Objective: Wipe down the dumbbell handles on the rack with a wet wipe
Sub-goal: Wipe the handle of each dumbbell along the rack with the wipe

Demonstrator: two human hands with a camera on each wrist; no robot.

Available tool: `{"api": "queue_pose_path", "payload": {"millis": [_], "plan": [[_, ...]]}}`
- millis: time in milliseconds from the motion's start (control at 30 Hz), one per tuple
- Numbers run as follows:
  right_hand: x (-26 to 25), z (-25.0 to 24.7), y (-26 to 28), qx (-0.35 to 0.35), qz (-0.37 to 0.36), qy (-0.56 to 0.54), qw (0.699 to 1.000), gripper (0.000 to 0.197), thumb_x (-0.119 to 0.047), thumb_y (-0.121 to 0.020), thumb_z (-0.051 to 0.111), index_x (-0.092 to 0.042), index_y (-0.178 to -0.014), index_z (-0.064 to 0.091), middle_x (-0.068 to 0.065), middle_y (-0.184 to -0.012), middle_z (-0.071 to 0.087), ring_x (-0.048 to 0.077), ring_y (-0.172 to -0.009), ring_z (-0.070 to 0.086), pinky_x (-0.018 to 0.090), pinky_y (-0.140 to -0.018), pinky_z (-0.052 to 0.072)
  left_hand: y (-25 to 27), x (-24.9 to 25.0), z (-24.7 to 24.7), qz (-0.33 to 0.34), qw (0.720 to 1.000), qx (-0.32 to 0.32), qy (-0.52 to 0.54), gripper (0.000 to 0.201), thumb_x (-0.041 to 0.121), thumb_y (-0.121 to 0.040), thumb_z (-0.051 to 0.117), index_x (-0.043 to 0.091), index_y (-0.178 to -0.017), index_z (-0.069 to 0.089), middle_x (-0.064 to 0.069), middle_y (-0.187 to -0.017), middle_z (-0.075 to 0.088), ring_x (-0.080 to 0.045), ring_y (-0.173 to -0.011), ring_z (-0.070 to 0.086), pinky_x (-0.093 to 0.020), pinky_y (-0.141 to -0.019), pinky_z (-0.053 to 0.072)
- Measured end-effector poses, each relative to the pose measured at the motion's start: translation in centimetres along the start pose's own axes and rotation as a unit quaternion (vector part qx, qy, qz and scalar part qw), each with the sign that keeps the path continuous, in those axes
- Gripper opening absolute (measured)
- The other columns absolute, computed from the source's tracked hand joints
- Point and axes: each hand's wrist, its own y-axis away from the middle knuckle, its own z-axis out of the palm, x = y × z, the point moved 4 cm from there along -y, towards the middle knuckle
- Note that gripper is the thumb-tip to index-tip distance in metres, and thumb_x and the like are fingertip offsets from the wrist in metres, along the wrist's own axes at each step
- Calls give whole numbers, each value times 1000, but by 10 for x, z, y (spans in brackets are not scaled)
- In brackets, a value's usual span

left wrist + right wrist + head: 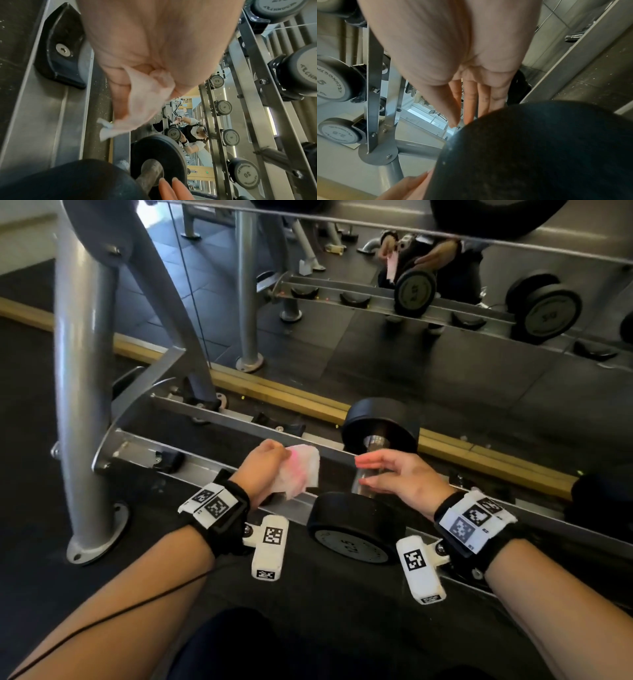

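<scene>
The black round-headed dumbbell marked 12.5 [356,529] lies across the two rails of the grey steel rack [212,419] on its lowest tier, its bare metal handle [368,474] exposed between the heads. The right hand [400,474] hovers at the handle with fingers [469,102] straight and together, thumb apart below; contact cannot be confirmed. In my judgement it is placed to steady the dumbbell. The left hand [263,470], just beside and clear of the handle, pinches a crumpled white-and-pink wet wipe [299,474], which hangs loose, apparently ready to apply. A wall mirror [376,313] stands behind.
</scene>
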Motion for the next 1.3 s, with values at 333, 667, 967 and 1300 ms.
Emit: {"api": "queue_pose_path", "payload": {"millis": [333, 667, 967, 1300], "plan": [[33, 8, 41, -10, -1, -95, 995, 30, -14, -96, 59, -26, -122, 68, -4, -122, 70, 12, -118, 62, 43, -109, 43, -19, 8, 72, -21, 970, -209, -121, 29, 19, -104, 44, 5, -123, 62, -18, -97, 60, -32, -90, 58, -43, -83, 50], [47, 16, 53, 19, -12, -151, 988, 27, -18, -96, 58, -18, -121, 68, -1, -114, 73, 13, -109, 67, 24, -90, 54, -21, 2, 92, -89, 937, -299, -155, 40, 2, -105, 36, 5, -141, 53, -20, -135, 61, -26, -115, 64, -29, -88, 58], [51, 21, 60, 19, -19, -194, 981, 31, -14, -99, 52, -18, -128, 64, -6, -117, 71, 10, -109, 66, 17, -83, 53, -32, 16, 71, -20, 932, -276, -234, 36, 7, -105, 42, 16, -131, 64, -13, -129, 65, -28, -118, 64, -41, -102, 52], [64, 29, 66, 58, -35, -262, 963, 33, -9, -98, 49, -11, -130, 60, 4, -121, 69, 15, -112, 66, 22, -85, 54, -39, 11, 101, -19, 912, -297, -281, 34, 8, -106, 42, 14, -132, 63, -7, -122, 69, -20, -113, 67, -25, -88, 55]]}}
